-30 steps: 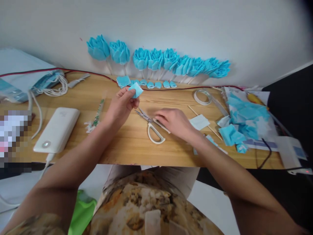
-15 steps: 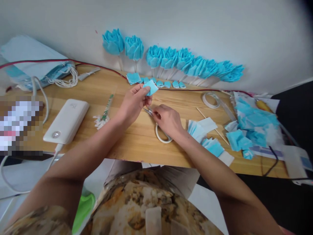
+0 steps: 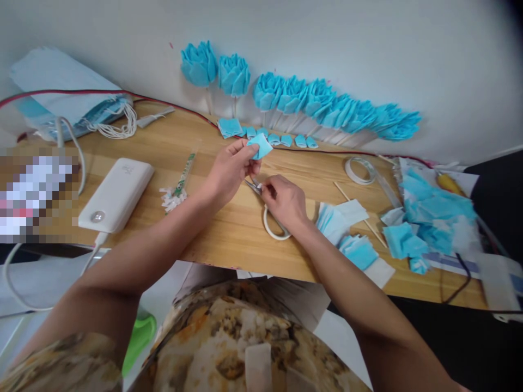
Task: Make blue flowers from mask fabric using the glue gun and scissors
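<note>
Between the thumb and fingers of my left hand (image 3: 235, 166), a small folded square of light blue non-woven fabric (image 3: 261, 146) is pinched and held above the table. Just below and to the right, my right hand (image 3: 285, 200) has its fingers closed at the middle of a pair of scissors (image 3: 277, 233). The blades point up and left toward my left fingers; a white handle loop shows beneath my right wrist. Along the back, several small folded blue pieces (image 3: 286, 141) lie in a row beside a flat stack of blue squares (image 3: 230, 127).
Blue fabric flowers on sticks (image 3: 269, 91) lean on the wall. A tape roll (image 3: 360, 179), loose fabric pieces (image 3: 357, 250) and a bag of blue scraps (image 3: 433, 204) are at right. At left are a white power bank (image 3: 116, 194), white scraps (image 3: 174, 200) and bagged masks (image 3: 67, 92).
The view has shifted slightly, so most things sit a little further right. Both hands keep nearly the same pose and the same hold.
</note>
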Tool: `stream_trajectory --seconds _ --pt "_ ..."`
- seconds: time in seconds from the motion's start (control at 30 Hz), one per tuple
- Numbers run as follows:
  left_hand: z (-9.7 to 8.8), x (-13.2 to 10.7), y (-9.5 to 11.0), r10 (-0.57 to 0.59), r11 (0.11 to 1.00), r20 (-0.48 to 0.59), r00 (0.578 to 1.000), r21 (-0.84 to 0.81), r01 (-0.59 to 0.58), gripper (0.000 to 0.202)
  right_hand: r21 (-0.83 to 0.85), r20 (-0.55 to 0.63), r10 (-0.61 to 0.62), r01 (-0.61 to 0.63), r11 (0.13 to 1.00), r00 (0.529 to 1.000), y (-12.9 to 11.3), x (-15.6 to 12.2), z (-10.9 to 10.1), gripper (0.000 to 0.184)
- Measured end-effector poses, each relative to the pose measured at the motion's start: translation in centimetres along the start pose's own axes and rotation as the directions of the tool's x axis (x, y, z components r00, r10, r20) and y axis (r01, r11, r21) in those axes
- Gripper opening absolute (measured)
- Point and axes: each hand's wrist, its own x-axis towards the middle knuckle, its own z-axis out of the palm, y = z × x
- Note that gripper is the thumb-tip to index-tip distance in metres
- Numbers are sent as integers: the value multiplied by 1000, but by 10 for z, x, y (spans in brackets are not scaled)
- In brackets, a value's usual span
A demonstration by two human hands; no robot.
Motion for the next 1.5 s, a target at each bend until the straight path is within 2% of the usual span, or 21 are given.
stream_trajectory --seconds 0.13,0.23,0.3,0.37,0.43,0.53,0.63,0.77,0.93,1.23,1.5 --pt "-1 0 0 -4 1000 -1 1000 -3 4 23 177 -80 41 -27 984 996 4 -1 0 18" --pt "-2 0 -1 -61 997 30 998 47 59 22 370 -222 102 -13 929 970 12 1 -5 16" --pt "-2 -1 -3 -93 990 71 993 111 85 22 434 -360 140 32 901 922 17 2 -13 14" --pt "0 -4 -3 -109 979 97 989 183 90 23 403 -511 118 116 908 852 20 1 -21 11" --pt "3 -7 -2 -113 962 105 988 259 83 23 303 -627 39 198 932 778 19 -1 -29 9" --pt "7 -13 2 -120 927 121 985 368 68 24 155 -715 -108 308 939 691 15 -5 -37 9" --pt "9 -15 4 -184 898 170 968 429 95 24 56 -730 -239 404 913 640 12 -8 -41 13" --pt "8 -16 4 -258 876 230 938 466 127 22 -55 -701 -368 468 882 611 12 -10 -45 18" --pt "5 -15 3 -264 878 260 929 462 121 21 -154 -645 -491 529 834 586 12 -10 -49 22" --pt "4 -13 1 -275 897 255 927 416 151 22 -250 -588 -564 532 809 580 12 -10 -47 26" --pt "5 -13 2 -290 892 236 927 419 172 26 -248 -574 -571 540 804 586 12 -10 -45 26"
